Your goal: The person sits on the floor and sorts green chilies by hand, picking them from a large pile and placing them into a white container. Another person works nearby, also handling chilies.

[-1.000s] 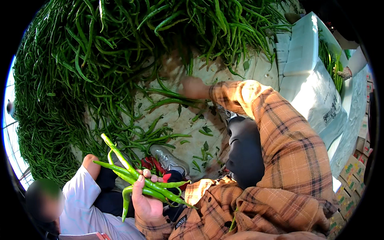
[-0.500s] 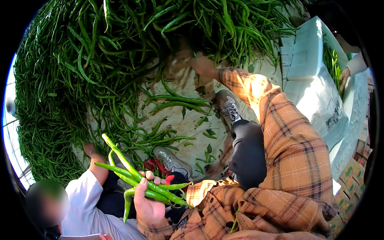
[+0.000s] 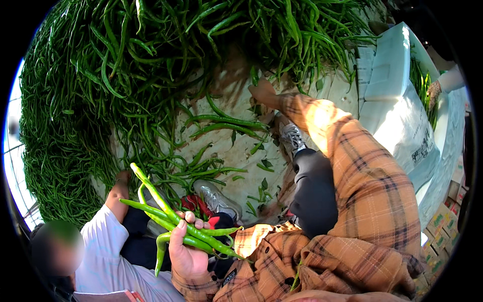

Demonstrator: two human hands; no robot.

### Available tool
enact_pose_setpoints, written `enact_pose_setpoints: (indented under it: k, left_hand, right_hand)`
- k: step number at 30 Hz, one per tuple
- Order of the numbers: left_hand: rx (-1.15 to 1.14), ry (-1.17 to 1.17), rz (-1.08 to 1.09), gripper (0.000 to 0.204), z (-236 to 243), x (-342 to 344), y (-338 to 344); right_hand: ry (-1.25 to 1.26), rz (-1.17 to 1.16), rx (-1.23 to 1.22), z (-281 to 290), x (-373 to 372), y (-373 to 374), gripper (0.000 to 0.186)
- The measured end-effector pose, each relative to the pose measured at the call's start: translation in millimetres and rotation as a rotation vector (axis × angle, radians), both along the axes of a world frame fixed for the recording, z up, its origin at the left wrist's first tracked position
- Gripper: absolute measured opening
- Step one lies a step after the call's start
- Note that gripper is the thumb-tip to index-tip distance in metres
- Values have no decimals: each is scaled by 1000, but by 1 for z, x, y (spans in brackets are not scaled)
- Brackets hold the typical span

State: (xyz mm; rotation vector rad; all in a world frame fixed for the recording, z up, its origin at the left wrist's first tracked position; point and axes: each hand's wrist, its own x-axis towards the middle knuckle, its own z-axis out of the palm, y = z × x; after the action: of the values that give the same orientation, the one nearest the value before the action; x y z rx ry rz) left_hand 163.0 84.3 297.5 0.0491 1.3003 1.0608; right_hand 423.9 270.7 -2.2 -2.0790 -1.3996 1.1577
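My left hand (image 3: 188,257) is closed around a small bunch of long green chili peppers (image 3: 160,207), whose tips stick out up and to the left. Out in front, my right hand (image 3: 263,93) is at the lower edge of a big heap of green chili peppers (image 3: 151,65). Its fingers look closed on one green chili pepper (image 3: 254,75), which shows just above them; the rest of that pepper is hidden. Below and left of the right hand, loose chili peppers (image 3: 229,122) lie on a pale sheet (image 3: 241,146).
A person in a light shirt (image 3: 105,246) sits at my left, one hand (image 3: 119,183) by the heap. On the right stands a white bin (image 3: 387,65), with another person's gloved hand (image 3: 434,93) near the peppers behind it. Cartons (image 3: 440,231) lie lower right. My shoe (image 3: 292,136) rests on the sheet.
My right hand has moved slightly right and down from the heap, a green chili pepper now showing at its fingers. My left hand keeps its bunch. The gloved hand has shifted.
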Motion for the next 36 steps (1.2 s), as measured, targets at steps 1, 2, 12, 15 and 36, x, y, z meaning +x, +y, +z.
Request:
enact_pose_setpoints:
  k: [1, 2, 12, 15, 36]
  left_hand:
    - [8, 3, -2, 19, 1, 1, 0]
    - [12, -10, -15, 19, 0, 3, 1]
    - [10, -3, -18, 18, 4, 5, -1]
    - [-4, -1, -15, 19, 4, 2, -3]
    - [-23, -24, -33, 20, 0, -1, 25]
  right_hand:
    - [50, -11, 49, -6, -2, -8, 45]
    - [85, -32, 96, -11, 3, -18, 43]
    - [-95, 666, 138, -40, -52, -74, 48]
    - [-304, 904, 80, -39, -51, -58, 56]
    - [-263, 216, 132, -64, -30, 177, 24]
